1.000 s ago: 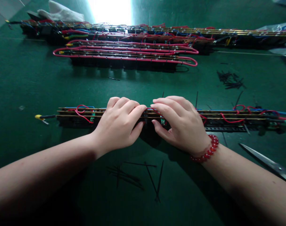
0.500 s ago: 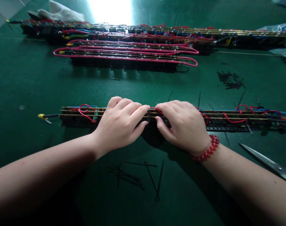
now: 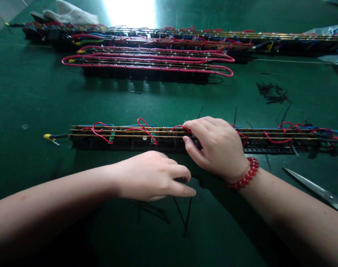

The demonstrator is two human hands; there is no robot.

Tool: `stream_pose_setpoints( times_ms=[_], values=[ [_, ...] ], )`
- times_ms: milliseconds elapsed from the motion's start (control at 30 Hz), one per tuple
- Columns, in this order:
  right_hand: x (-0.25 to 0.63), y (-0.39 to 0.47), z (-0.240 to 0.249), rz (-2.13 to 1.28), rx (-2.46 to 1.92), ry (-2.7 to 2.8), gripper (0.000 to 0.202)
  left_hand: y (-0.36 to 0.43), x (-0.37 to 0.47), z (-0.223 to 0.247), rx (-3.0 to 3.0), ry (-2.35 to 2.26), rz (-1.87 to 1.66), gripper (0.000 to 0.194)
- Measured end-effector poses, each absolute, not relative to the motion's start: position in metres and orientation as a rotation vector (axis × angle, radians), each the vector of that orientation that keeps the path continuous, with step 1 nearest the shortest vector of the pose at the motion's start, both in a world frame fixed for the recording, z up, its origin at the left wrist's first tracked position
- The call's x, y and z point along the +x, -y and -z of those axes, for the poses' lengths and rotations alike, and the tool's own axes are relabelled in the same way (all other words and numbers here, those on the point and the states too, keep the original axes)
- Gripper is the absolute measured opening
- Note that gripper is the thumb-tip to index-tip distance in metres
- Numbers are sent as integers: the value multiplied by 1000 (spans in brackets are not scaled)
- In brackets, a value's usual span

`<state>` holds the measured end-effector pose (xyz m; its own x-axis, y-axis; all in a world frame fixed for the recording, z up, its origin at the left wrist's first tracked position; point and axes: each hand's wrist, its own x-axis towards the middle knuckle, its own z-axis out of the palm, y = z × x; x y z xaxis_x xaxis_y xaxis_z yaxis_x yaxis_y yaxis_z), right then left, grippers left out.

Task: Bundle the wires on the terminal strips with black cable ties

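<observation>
A long black wired assembly [image 3: 124, 143] with brass rails and red and blue wires lies across the green table in front of me. My right hand [image 3: 213, 142] is closed over its middle, thumb on the near side and fingers across the rails. A red wire [image 3: 178, 127] runs under those fingertips. My left hand [image 3: 154, 176] is off the assembly, on its near side, with thumb and index finger apart and nothing visible between them. Black cable ties [image 3: 188, 217] lie on the table just below the left fingertips; part of them is hidden by that hand.
Scissors [image 3: 316, 189] lie at the right, close to my right forearm. Farther back are a wired unit looped with thick red cable [image 3: 146, 67] and longer wired assemblies [image 3: 282, 37]. A pile of short black pieces [image 3: 271, 93] and a white cloth [image 3: 71, 14] also rest there.
My left hand has let go of the wired assembly and moved toward me, over the cable ties, uncovering rails and red wire loops. My right hand has stayed in place.
</observation>
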<state>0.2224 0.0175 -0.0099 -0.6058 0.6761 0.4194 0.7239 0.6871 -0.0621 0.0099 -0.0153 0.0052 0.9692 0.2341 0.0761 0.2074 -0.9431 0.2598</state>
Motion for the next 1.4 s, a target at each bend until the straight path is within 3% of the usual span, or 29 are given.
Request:
stream_pose_setpoints(
  times_ms=[767, 900, 1033, 1167, 1400],
  values=[
    [223, -18, 13, 165, -1070, 2475, 21, 18, 16, -2, 2794, -430, -199, 15],
    [224, -19, 12, 49, -1009, 2373, 17, 18, 14, -2, 2822, -655, -615, 17],
    [227, -19, 11, -39, -924, 2208, 19, 15, 10, 1, 2694, -993, -1059, 5],
    [228, -19, 11, 13, -911, 2107, 24, 12, 8, 7, 2672, -1193, -1080, 1],
    [227, -19, 10, -52, -968, 2231, 17, 7, 8, 9, 2729, -1161, -1046, 2]
  ],
)
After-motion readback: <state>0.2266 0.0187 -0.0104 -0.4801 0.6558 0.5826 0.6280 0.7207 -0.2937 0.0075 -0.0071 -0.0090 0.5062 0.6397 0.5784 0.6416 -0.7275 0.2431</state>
